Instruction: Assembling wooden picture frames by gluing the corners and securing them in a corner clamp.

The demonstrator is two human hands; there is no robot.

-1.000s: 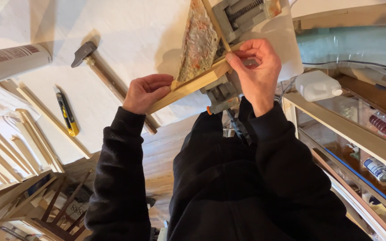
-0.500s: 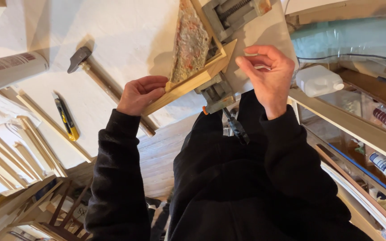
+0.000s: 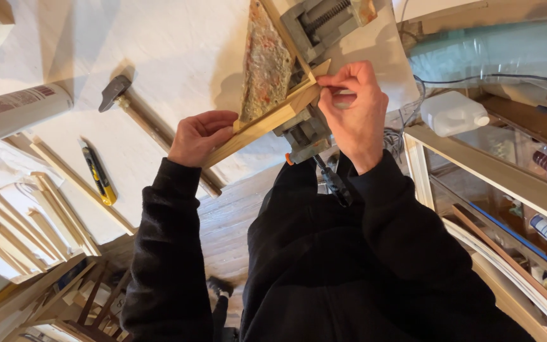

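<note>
Your left hand [image 3: 199,136] wraps closed around the low end of the wooden frame [image 3: 267,123], which sits in the corner vise [image 3: 308,126] on the counter [image 3: 178,57]. Your right hand [image 3: 352,107] pinches shut at the frame's corner; what it pinches I cannot tell. Hold the joint flush, press evenly.

Person wears a black long-sleeved top, soft fabric, loosely creased. Both sleeves end in plain cuffs at the wrists. Left hand [image 3: 201,135] and right hand [image 3: 354,107] bare: no gloves, rings or watch visible.
</note>
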